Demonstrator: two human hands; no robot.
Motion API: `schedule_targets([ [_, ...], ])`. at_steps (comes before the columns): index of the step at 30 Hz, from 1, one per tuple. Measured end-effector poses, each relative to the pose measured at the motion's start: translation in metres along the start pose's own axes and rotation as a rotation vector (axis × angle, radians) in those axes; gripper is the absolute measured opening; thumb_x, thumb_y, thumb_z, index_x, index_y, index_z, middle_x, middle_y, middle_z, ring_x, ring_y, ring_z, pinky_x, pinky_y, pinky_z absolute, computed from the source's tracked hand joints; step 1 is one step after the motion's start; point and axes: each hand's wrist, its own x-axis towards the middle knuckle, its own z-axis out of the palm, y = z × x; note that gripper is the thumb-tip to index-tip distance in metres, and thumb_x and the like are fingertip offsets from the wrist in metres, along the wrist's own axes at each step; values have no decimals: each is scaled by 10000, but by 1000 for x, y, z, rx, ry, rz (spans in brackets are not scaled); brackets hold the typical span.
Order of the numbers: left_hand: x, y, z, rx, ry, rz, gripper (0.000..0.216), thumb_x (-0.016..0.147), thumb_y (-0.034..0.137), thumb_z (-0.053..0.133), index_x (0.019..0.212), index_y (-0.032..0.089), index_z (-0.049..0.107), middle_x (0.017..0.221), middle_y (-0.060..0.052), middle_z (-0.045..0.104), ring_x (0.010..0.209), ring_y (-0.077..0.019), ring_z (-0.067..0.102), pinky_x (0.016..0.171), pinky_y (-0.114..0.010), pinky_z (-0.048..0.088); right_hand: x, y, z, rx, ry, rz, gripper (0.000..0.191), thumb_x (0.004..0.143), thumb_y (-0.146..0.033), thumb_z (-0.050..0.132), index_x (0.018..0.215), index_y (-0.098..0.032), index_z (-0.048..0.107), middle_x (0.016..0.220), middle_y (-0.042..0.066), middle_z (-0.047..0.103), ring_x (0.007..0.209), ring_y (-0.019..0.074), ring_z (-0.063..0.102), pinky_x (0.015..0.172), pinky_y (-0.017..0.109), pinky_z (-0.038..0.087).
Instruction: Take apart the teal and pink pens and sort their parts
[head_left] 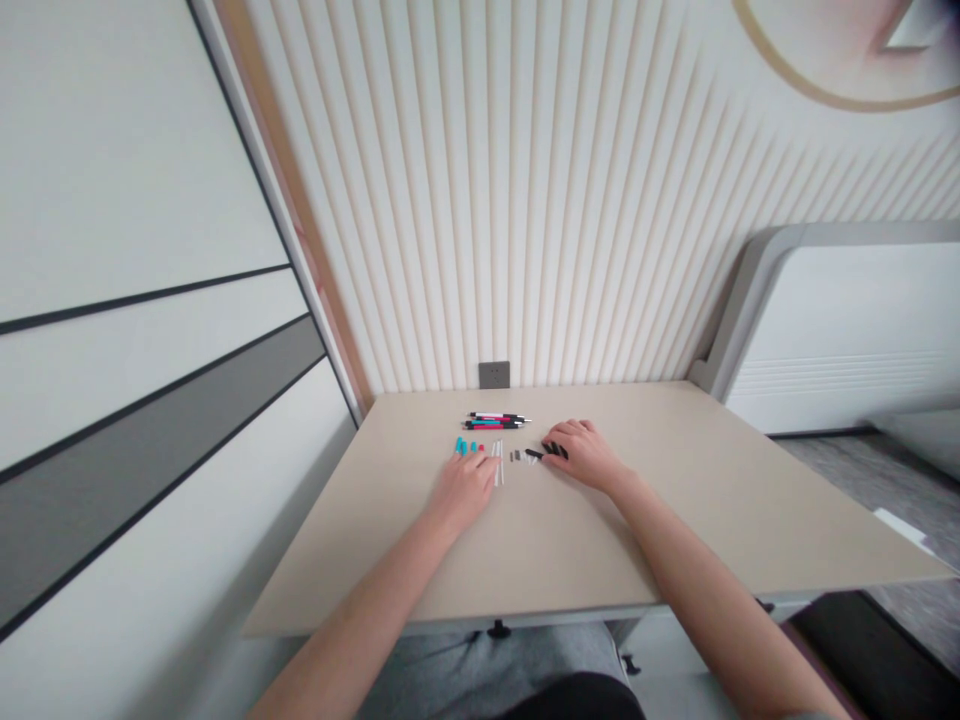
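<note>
My left hand lies flat on the beige table, fingers stretched toward small blue and red pen parts and thin white tubes. My right hand rests palm down to the right, its fingers curled over small black pen parts. Tiny grey pieces lie between the two hands. Behind them lie a few assembled pens with pink, blue and black barrels, side by side.
A ribbed white wall panel rises behind the table, with a grey socket plate at the table's back edge. A white and grey padded headboard stands to the right. White and grey wall panels are at the left.
</note>
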Motion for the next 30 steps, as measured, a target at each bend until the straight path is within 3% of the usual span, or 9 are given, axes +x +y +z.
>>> schedule_targets([
  [7, 0, 1, -1, -2, -16, 0, 206, 928, 151, 478, 1056, 204, 630, 905, -60, 648, 913, -203, 604, 814, -364, 434, 2, -1, 7, 2, -43, -38, 182, 896, -360, 576, 914, -231, 703, 1065, 70, 657, 1022, 222, 549, 917, 375, 299],
  [19, 0, 2, -1, -17, -5, -4, 213, 933, 157, 469, 1061, 203, 633, 908, -64, 648, 930, -205, 604, 826, -365, 439, 5, -13, 10, -83, -7, 71, 215, 871, -306, 568, 717, -191, 663, 997, 104, 663, 963, 242, 541, 896, 386, 309],
  [22, 1, 2, -1, -14, -9, -4, 212, 931, 153, 469, 1055, 199, 635, 909, -65, 651, 930, -206, 605, 826, -365, 438, 4, -15, 8, -58, 25, 65, 199, 889, -301, 534, 809, -191, 679, 1016, 106, 651, 970, 238, 538, 899, 381, 312],
  [27, 1, 1, 0, -1, -26, -3, 218, 932, 157, 469, 1075, 195, 630, 911, -66, 653, 923, -209, 604, 820, -366, 438, 0, -9, 10, 38, 7, -16, 324, 898, -350, 519, 1185, -244, 627, 1201, 101, 596, 1074, 233, 528, 980, 407, 285],
  [30, 0, 1, 1, 0, -26, -2, 220, 934, 161, 465, 1074, 196, 631, 915, -64, 655, 920, -208, 604, 823, -366, 437, -2, -2, 15, 66, -36, -47, 337, 902, -389, 520, 1199, -274, 630, 1269, 91, 567, 1133, 241, 518, 1019, 440, 270],
])
